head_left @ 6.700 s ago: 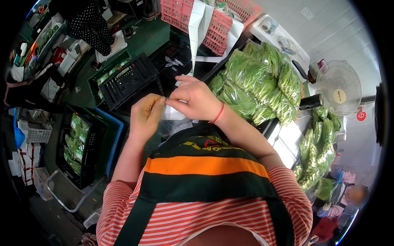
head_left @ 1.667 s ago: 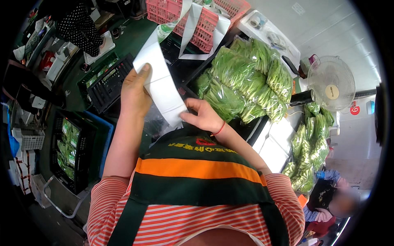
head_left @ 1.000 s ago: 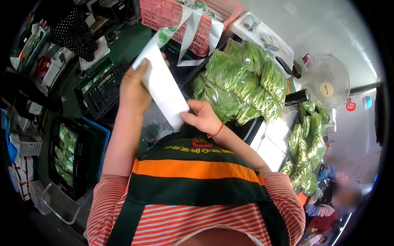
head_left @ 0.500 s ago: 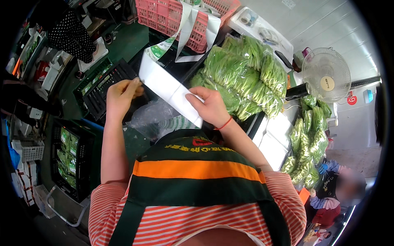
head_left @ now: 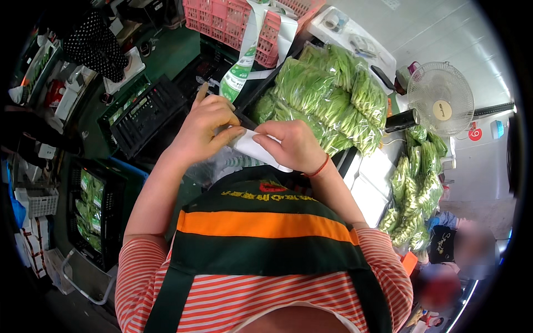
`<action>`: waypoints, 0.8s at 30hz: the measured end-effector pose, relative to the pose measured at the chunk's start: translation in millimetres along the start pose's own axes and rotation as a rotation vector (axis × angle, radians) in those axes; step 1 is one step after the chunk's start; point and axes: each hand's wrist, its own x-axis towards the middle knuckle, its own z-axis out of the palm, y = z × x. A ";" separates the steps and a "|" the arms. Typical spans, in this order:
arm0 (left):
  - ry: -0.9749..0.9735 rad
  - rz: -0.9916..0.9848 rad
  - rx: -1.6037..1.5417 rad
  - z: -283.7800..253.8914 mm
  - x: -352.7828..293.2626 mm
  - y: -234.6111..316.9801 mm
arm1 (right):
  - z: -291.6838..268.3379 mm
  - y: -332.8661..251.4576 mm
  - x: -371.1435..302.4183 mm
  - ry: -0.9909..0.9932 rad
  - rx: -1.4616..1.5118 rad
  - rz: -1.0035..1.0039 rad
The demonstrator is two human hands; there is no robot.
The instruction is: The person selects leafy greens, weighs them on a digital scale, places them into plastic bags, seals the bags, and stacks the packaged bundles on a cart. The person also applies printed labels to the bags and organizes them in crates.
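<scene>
My left hand [head_left: 206, 123] and my right hand [head_left: 291, 145] meet in front of my chest and both pinch a white paper strip [head_left: 249, 147] between them. Only a short piece of the strip shows between the fingers. A clear plastic bag [head_left: 225, 165] lies just below the hands. A big heap of bagged green beans [head_left: 327, 100] is piled to the right of my hands.
A black crate [head_left: 145, 114] stands left of the hands; a pink crate [head_left: 230, 21] with hanging printed bag strips [head_left: 241, 58] is beyond. A crate of packed greens [head_left: 89, 213] sits lower left. A white fan [head_left: 441, 100] and more bean bundles [head_left: 413, 188] are at right. Another person is lower right.
The long white strip I held up and stretched out has been drawn in; my hands came together and lower, now close in front of my chest.
</scene>
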 end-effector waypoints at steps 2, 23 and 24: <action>0.042 -0.026 -0.070 -0.8 -1.2 1.3 | 0.5 -5.4 1.7 0.045 0.023 -0.005; 0.886 -0.280 -1.037 -8.1 4.0 14.5 | 33.6 -17.7 58.2 0.392 0.704 0.121; 0.845 -0.296 -0.991 -7.6 3.2 18.3 | 32.3 -18.0 56.9 0.389 0.725 0.158</action>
